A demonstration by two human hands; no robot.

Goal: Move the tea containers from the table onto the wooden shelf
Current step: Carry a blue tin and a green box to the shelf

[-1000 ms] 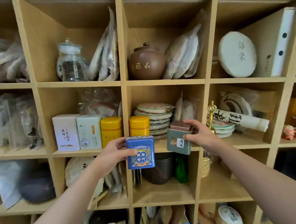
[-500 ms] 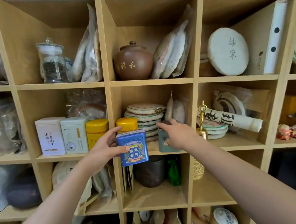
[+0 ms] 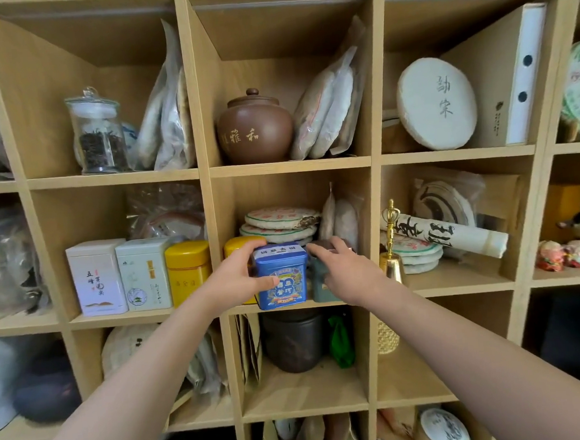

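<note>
Fingers of both hands are clamped on tins standing upright at the front edge of the wooden shelf [image 3: 278, 167], middle cubby. Left hand [image 3: 237, 278] grips the blue tin [image 3: 281, 278]; beside it, right hand [image 3: 345, 272] covers the smaller grey-green tin [image 3: 320, 286], directly under its palm.

Both forearms and hands are bare, with no sleeves, rings or watch.

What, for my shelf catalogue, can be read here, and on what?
"雅和" on the brown jar; the character before it is unclear.
"勐宋" on the white cake.
Blue tin, white tins, scroll: too blurred.
Green tin: label hidden.
</note>
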